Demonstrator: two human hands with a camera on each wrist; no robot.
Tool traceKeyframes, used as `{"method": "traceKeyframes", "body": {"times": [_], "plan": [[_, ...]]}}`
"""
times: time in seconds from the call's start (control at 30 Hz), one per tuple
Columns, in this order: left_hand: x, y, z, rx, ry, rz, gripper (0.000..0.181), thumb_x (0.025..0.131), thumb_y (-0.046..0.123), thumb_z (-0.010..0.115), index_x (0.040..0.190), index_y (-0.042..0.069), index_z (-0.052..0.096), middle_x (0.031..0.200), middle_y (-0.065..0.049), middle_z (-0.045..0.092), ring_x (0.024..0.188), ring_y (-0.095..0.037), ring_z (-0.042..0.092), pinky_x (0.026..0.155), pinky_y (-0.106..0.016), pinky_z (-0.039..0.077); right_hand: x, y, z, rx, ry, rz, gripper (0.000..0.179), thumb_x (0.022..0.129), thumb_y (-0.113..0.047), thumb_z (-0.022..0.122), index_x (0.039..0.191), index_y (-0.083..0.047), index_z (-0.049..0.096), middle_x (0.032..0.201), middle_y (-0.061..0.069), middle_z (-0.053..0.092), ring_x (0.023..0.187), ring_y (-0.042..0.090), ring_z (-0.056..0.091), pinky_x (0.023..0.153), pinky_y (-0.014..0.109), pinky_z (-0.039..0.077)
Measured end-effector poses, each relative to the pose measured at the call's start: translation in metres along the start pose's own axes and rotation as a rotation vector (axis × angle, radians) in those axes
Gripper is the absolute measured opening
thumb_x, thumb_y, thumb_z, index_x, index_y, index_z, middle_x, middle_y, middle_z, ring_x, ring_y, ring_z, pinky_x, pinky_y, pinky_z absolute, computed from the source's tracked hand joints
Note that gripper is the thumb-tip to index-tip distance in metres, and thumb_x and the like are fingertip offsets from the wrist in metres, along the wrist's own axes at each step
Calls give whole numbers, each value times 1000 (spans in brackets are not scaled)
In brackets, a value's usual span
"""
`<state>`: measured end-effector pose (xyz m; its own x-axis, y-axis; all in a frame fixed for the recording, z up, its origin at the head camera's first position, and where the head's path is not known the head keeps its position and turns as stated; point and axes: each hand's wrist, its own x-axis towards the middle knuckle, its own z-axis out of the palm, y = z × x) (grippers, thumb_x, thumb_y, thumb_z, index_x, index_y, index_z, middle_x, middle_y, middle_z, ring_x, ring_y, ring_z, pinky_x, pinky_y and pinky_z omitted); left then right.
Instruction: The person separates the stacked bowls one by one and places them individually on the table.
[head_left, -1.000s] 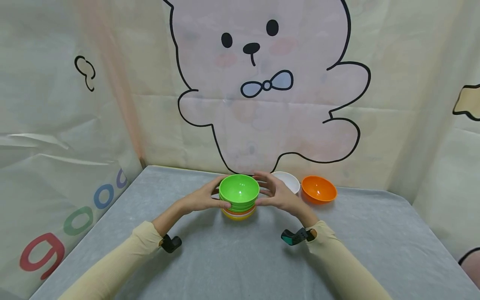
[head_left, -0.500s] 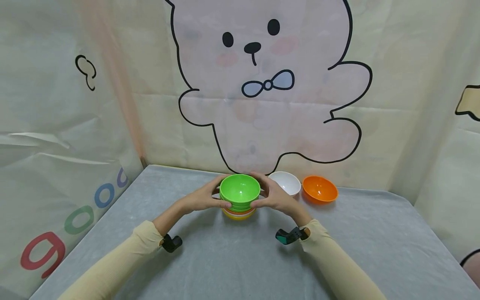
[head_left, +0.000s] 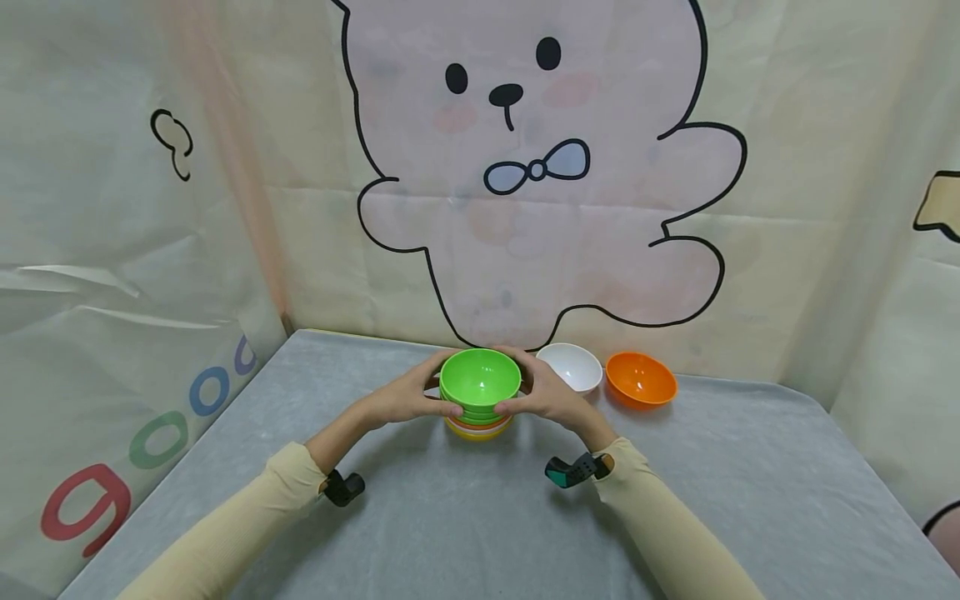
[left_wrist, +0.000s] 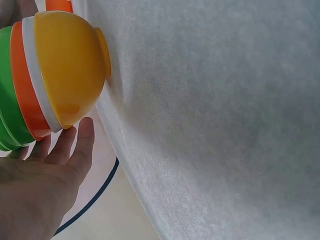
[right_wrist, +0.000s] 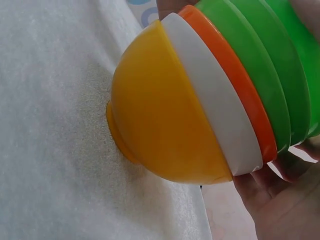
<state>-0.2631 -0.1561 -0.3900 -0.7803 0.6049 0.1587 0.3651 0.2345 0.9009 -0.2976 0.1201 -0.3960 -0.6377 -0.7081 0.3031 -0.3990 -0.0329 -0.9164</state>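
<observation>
A stack of nested bowls stands upright on the grey cloth, its top a green bowl (head_left: 480,377) seen from above. Beneath the green ones come an orange bowl (right_wrist: 232,75), a white bowl (right_wrist: 210,95) and, lowest, a yellow bowl (right_wrist: 155,110) with its foot on the cloth. My left hand (head_left: 408,394) holds the stack's left side, thumb in front and fingers reaching round the back. On the opposite side my right hand (head_left: 551,392) grips it the same way. In the left wrist view, the fingers (left_wrist: 82,145) lie along the lower bowls' rims.
Right of the stack, a white bowl (head_left: 570,367) and a separate orange bowl (head_left: 641,380) sit side by side near the back edge. Grey cloth (head_left: 465,525) covers the table. Behind it hangs a curtain (head_left: 315,275) printed with a bear.
My right hand has moved left and come up against the stack, its fingers now round the side. More of the loose white bowl shows. The left hand and the stack have stayed in place.
</observation>
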Motion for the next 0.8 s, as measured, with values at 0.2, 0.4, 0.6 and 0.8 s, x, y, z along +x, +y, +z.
{"method": "traceKeyframes", "body": {"times": [0.2,0.4,0.6,0.8], "plan": [[0,-1,0,-5,-1,-4,83,90,12,80,157,18,31,148,0,43,134,-21,45,109,-51,39,0,3,0,-6,5,-20,80,83,-11,87,150,-3,44,141,12,53,124,32,53,106,43,45],[1,-2,0,3,-1,-2,84,90,13,81,157,17,31,148,0,42,134,-22,45,109,-51,39,0,4,1,-35,20,-50,77,83,-12,87,149,-4,47,139,11,55,122,31,54,106,49,45],[1,-1,0,6,-4,-13,85,90,17,81,157,18,30,149,-3,41,136,-27,43,107,-53,40,0,5,1,-52,61,-79,77,80,-11,89,146,-6,50,139,10,56,121,30,56,106,46,44],[1,1,0,16,-4,-10,84,91,16,80,158,17,29,151,-5,40,136,-28,43,108,-52,40,0,4,-1,-61,87,-92,77,79,-9,89,146,-4,51,139,11,57,121,31,56,107,41,44]]}}
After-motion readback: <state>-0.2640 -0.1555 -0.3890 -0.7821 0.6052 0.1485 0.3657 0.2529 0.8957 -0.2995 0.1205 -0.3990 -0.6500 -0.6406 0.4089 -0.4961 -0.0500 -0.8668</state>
